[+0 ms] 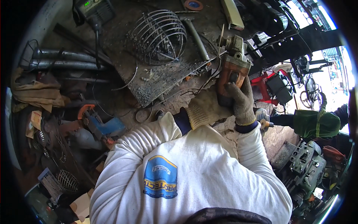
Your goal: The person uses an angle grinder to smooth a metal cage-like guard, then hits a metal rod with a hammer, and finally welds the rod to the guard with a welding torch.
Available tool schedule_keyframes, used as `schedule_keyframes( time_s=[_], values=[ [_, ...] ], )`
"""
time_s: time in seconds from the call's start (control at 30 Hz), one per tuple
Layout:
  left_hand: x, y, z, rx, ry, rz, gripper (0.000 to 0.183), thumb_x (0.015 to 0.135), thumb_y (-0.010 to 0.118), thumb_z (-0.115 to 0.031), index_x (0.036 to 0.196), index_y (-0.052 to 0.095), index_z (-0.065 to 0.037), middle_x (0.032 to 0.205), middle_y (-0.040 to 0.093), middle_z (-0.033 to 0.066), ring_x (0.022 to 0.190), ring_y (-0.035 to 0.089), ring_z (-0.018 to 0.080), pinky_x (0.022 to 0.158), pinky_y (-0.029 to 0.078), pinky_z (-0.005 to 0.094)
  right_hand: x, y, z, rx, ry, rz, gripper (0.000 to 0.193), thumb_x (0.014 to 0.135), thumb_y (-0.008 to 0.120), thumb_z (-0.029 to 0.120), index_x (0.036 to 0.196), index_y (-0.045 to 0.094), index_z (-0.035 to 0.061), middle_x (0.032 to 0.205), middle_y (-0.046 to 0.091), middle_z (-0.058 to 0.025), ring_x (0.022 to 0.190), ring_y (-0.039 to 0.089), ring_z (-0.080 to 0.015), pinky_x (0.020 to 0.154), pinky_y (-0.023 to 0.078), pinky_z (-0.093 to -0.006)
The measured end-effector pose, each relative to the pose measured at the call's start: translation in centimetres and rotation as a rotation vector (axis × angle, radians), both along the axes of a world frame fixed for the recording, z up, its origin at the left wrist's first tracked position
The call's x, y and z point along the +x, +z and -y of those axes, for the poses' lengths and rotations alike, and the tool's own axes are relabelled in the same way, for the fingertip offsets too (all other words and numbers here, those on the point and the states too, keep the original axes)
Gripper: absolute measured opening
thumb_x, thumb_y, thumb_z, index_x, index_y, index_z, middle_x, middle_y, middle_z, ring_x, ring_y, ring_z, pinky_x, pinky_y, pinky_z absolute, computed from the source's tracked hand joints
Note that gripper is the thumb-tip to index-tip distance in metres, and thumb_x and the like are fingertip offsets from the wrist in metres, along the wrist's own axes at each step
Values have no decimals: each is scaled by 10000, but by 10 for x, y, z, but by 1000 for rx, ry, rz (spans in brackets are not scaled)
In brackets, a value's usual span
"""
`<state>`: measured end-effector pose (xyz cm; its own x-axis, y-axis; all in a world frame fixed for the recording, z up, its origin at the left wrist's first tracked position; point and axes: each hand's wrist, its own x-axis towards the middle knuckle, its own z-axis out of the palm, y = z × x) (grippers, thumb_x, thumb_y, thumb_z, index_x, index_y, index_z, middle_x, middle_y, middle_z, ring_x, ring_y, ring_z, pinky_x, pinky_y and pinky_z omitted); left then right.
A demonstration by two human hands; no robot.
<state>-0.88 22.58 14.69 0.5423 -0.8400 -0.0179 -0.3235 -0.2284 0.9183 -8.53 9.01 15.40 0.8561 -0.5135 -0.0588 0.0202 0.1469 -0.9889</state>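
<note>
An orange and grey angle grinder (234,69) is held up in front of my chest, its thin disc (222,36) seen edge-on at the far end. My right hand (243,100), in a knitted work glove, is wrapped around the grinder's body, thumb along its near side. My left hand (206,106), also gloved, reaches across to the grinder's rear end. Its fingers are hidden behind the tool and slightly blurred. Beyond the hands, a round cage of bent metal wire (160,36) rests on a dark, grit-covered metal worktop (149,87).
Metal pipes (63,59) and a blue and orange tool (100,123) lie at left. A charger-like box with a lit display (95,11) stands at far left. At right are a red frame (264,87), a grey machine (307,166) and another person in green (317,123).
</note>
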Motion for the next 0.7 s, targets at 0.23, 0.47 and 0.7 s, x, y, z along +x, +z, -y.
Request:
schedule_keyframes(
  time_s=[0.23, 0.47, 0.7],
  values=[
    [2, -44, 40, -357, -189, -618, 670, 812, 862, -330, 1334, 541, -58, 1103, 658, 82, 1008, 682, 224, 824, 592, 383, 13, -42, 76, 437, 152, 286, 624, 934, 733, 267, 1435, 470, 2, 1246, 634, -119, 1091, 655, -221, 987, 521, -354],
    [17, -55, 106, 41, 66, -211, 613, 870, 787, -343, 1314, 528, -9, 1171, 678, 157, 1083, 695, 265, 876, 591, 392, 62, -11, 98, -53, 109, -266, 778, 860, 819, 464, 1368, 502, -33, 1189, 674, -170, 1071, 687, -282, 946, 541, -376],
    [21, -38, 119, 55, 243, 106, 615, 848, 772, -444, 1251, 602, -12, 1286, 632, 195, 1154, 654, 343, 1005, 527, 414, 122, -24, 152, -555, 159, -461, 728, 723, 855, 433, 1213, 634, -59, 1084, 725, -223, 971, 722, -306, 872, 557, -385]
  ],
)
